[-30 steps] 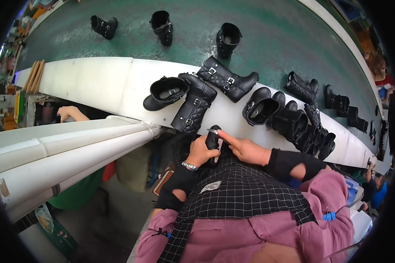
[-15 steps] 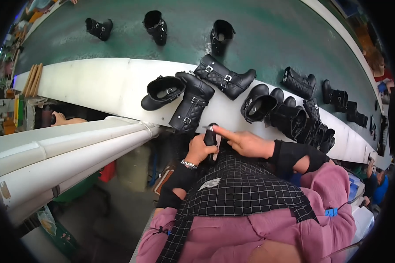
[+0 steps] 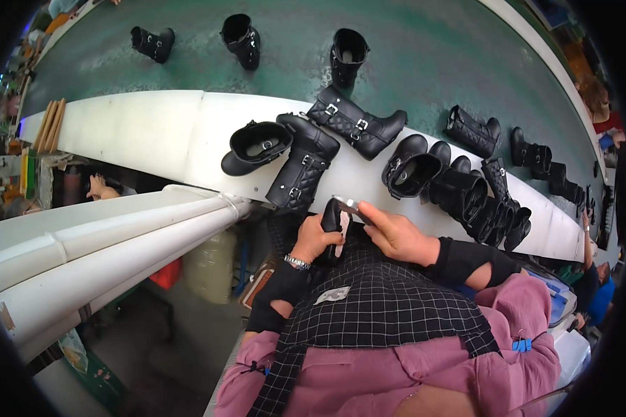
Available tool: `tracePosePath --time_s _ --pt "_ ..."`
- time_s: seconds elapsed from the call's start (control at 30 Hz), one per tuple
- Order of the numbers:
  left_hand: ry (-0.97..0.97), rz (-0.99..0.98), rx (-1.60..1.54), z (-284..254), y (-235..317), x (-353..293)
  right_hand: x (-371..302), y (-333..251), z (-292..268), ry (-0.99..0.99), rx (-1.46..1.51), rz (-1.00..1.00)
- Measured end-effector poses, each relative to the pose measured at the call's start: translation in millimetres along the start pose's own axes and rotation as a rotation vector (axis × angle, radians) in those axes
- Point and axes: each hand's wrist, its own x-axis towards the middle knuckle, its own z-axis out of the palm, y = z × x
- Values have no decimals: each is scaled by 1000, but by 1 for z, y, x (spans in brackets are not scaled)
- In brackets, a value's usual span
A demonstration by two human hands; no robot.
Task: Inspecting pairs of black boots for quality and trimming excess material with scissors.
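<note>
My left hand (image 3: pixel 314 238) is closed around a black boot (image 3: pixel 332 221) at my lap, just off the bench edge. A pale, pinkish strip of its underside faces right. In my right hand (image 3: pixel 401 236) is a slim dark tool with a pale metallic tip (image 3: pixel 352 205); its exact kind is unclear. The tip is at the boot's far end, and I cannot tell whether it touches. Directly ahead on the white ledge lie a quilted boot with buckles (image 3: pixel 304 167), an upright boot (image 3: pixel 259 147), and another buckled boot (image 3: pixel 357 121) reaching over the green belt.
Several black boots (image 3: pixel 459 191) crowd the ledge (image 3: pixel 146 128) to the right. More boots (image 3: pixel 240 43) stand on the green belt (image 3: pixel 410 55) beyond. Thick white pipes (image 3: pixel 118 243) run along my left. Wooden sticks (image 3: pixel 51 126) rest at far left. Other people's hands (image 3: pixel 101 187) show at both sides.
My right hand has moved slightly right and down, its index finger less stretched along the tool. The boot in my left hand has turned slightly, showing more of its pale underside.
</note>
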Motion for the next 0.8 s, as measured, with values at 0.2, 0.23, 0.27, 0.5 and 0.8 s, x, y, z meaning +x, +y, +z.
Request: tracePosePath --time_s 0.2,0.23,0.27,0.5,0.8 --pt "-14 -29 -78 -2 1 2 5 4 -8 -386 -85 299" --pt "-2 -4 10 -3 1 2 3 2 -7 -349 -50 325" --pt "-18 15 -11 -4 0 2 3 3 -9 -278 -15 243" --pt "-35 44 -57 -6 0 8 13 17 7 -221 -7 150" --pt "106 146 -86 -14 26 -39 3 38 21 50 -142 171"
